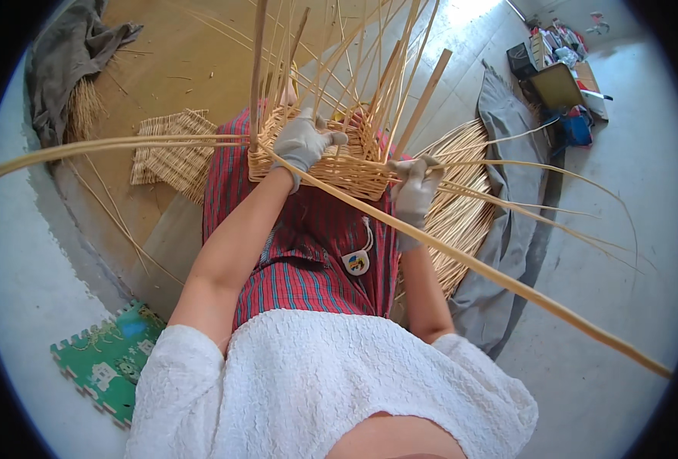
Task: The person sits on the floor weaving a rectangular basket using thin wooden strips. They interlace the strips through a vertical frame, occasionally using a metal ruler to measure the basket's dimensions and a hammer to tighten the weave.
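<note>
A partly woven wicker basket (pixel 350 180) rests on my lap over a striped red cloth, with tall upright stakes rising from its far and side walls. My left hand (pixel 300 143), in a pale work glove, grips the near left part of the basket's wall, its fingers reaching inside. At the near right corner, my gloved right hand (pixel 417 187) is closed around thin cane strands (pixel 499 203) that trail off to the right. One thicker cane rod (pixel 469 264) runs from the basket's left corner down past my right arm. More long rods (pixel 125 143) stick out leftward.
Flat woven panels (pixel 178 149) lie on the floor to the left. A bundle of cane (pixel 457 206) lies on grey cloth (pixel 507 229) at the right. A green foam mat (pixel 109 359) is at lower left. Boxes and clutter (pixel 560 76) stand at the far right.
</note>
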Demonstrator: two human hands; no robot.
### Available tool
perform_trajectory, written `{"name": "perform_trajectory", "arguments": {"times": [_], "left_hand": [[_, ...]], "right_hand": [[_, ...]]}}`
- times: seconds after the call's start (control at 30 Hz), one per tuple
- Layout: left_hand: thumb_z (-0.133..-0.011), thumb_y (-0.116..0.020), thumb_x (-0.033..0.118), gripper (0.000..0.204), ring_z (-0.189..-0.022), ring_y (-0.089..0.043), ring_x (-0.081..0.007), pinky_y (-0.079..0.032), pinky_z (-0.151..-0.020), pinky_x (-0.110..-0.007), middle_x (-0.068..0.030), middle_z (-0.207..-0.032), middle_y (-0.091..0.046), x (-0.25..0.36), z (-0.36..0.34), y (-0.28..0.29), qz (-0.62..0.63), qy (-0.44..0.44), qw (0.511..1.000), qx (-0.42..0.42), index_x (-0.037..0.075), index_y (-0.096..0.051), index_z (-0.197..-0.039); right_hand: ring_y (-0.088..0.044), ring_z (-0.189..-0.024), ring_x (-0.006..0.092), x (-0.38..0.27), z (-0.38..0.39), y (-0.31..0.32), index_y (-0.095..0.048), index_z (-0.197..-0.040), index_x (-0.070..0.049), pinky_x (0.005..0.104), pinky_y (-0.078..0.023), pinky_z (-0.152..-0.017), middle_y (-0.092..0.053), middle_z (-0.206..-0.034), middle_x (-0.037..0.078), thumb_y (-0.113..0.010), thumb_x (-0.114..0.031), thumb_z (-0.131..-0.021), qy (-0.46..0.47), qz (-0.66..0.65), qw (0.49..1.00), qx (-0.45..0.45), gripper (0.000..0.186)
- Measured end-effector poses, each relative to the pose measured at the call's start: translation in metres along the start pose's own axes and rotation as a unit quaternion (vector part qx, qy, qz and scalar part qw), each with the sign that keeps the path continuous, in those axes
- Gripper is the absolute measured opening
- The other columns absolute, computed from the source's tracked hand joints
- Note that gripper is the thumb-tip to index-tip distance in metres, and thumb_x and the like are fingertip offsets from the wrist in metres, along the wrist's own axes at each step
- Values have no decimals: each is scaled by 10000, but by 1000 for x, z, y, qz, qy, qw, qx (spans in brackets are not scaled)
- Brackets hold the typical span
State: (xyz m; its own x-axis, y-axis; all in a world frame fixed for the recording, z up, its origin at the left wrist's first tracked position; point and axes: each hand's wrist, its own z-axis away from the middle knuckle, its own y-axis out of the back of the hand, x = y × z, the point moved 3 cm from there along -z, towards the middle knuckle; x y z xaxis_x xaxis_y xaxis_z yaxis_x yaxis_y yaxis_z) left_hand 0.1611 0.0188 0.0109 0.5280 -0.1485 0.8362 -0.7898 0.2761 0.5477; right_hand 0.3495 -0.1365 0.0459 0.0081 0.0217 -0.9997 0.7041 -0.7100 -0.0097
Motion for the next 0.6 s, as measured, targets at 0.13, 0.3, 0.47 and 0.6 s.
{"name": "perform_trajectory", "arguments": {"times": [0.13,0.3,0.47,0.6], "left_hand": [[-796,-863,493,713,-983,-707,-346,-529,-883,-440,-204,-1040,-737,5,9,-4,54,93,994,-29,28,-578,-1257],[-1008,-670,339,429,-739,-716,-238,-587,-679,-371,-164,-1024,-707,55,30,-10,2,-276,951,140,57,-571,-1315],[-1058,-536,314,335,-535,-672,-219,-550,-476,-372,-143,-704,-674,51,23,-76,89,69,957,-266,28,-621,-1212],[-1055,-533,369,381,-450,-638,-206,-518,-420,-362,-126,-608,-645,23,13,-110,36,56,981,-180,19,-647,-1155]], "right_hand": [[-635,-595,135,-8,-3,23,-470,-1195,-81,241,-439,-413,-732,-929,111,-490,-175,-1097,7,18,997,-81,137],[-721,-779,161,-12,-24,73,-522,-1135,-116,236,-500,-481,-749,-983,129,-623,-94,-1030,36,-65,997,30,147],[-713,-1035,209,-19,-67,50,-520,-1259,-120,273,-565,-657,-712,-1208,156,-655,-123,-1006,63,60,996,-38,287],[-573,-1312,248,-72,-112,-47,-458,-1562,-202,373,-522,-1038,-630,-1388,113,-698,-46,-924,316,418,839,-147,700]]}}
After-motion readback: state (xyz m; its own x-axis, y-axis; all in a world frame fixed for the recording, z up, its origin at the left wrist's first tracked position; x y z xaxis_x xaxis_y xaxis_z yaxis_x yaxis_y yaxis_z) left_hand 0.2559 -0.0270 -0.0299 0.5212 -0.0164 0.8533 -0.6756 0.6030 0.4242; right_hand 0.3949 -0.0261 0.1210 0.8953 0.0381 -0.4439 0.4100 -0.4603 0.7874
